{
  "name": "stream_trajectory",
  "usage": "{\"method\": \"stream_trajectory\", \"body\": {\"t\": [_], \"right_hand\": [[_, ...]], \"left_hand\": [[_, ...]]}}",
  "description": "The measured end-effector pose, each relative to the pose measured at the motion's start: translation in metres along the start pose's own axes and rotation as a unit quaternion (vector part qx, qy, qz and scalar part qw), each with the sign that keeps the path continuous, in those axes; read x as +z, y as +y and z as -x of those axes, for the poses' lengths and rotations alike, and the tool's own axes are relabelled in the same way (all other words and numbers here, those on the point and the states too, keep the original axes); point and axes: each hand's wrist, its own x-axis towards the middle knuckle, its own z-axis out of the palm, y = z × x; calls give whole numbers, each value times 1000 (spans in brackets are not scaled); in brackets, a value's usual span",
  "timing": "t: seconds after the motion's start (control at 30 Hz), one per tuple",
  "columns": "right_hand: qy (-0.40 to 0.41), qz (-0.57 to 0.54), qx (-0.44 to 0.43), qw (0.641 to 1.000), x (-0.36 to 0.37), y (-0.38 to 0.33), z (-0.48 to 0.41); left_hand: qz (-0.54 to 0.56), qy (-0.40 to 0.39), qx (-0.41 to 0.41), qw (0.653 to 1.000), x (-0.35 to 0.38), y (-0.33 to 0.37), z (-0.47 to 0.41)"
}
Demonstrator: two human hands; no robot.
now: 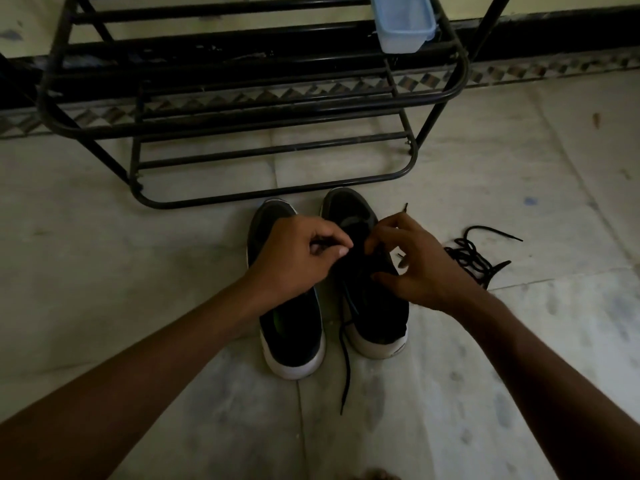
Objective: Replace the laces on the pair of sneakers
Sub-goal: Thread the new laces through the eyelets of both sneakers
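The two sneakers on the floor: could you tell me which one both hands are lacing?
The right sneaker, nearer the loose lace pile. The left hand and right hand pinch its lace over it; the left sneaker shows no lace.

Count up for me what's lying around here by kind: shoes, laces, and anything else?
Sneakers: 2, the left sneaker and the right sneaker
Black laces: 2, the lace being worked on and the loose lace on the floor
Black metal racks: 1, the shoe rack
Blue plastic tubs: 1, the container
Total: 6
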Motion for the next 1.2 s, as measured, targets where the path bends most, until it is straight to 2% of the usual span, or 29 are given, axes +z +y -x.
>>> {"method": "stream_trajectory", "body": {"t": [0.17,0.33,0.57,0.77,0.97,1.2], "right_hand": [[65,13,6,998,13,-1,-2],[94,-11,14,995,20,4,0],[74,-75,55,993,18,10,-4],[58,-83,71,992,17,10,-7],[49,-93,81,991,16,8,-8],[51,-106,92,989,16,5,-7]], "left_hand": [[-35,12,9,999,7,5,3],[-54,7,2,998,6,5,0],[-62,-3,-17,998,7,4,1],[-75,-5,-20,997,5,1,1],[-59,0,15,998,4,4,2],[-59,-15,1,998,9,3,-2]]}}
